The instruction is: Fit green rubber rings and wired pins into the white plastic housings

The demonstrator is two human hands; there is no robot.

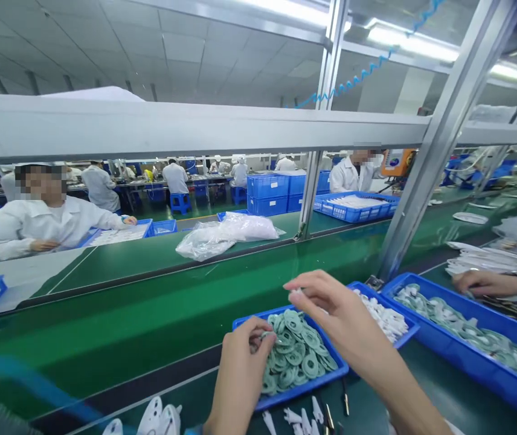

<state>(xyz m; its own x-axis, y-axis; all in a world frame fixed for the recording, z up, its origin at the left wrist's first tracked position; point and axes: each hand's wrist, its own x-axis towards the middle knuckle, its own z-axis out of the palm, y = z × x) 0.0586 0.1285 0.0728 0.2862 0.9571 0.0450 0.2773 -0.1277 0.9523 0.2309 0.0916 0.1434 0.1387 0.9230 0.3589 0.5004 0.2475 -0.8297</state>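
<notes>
My left hand [243, 368] is over the near left side of a blue tray [301, 389] full of pale green ring-shaped parts [297, 347]. Its thumb and fingers are pinched on a small piece, mostly hidden by the fingertips. Above the far edge of that tray, my right hand [331, 305] has thumb and fingertips closed on a small white part [298, 291]. Behind my right wrist stands another blue tray with small white plastic parts [388, 317]. White pointed pieces [306, 420] lie on the bench below the green parts.
A long blue bin [467, 344] of green and white parts stands at the right, with another person's hand [485, 282] beyond it. White oval shells [159, 417] lie at the lower left. A metal post [430, 145] and green conveyor [150, 326] are ahead; co-workers sit across.
</notes>
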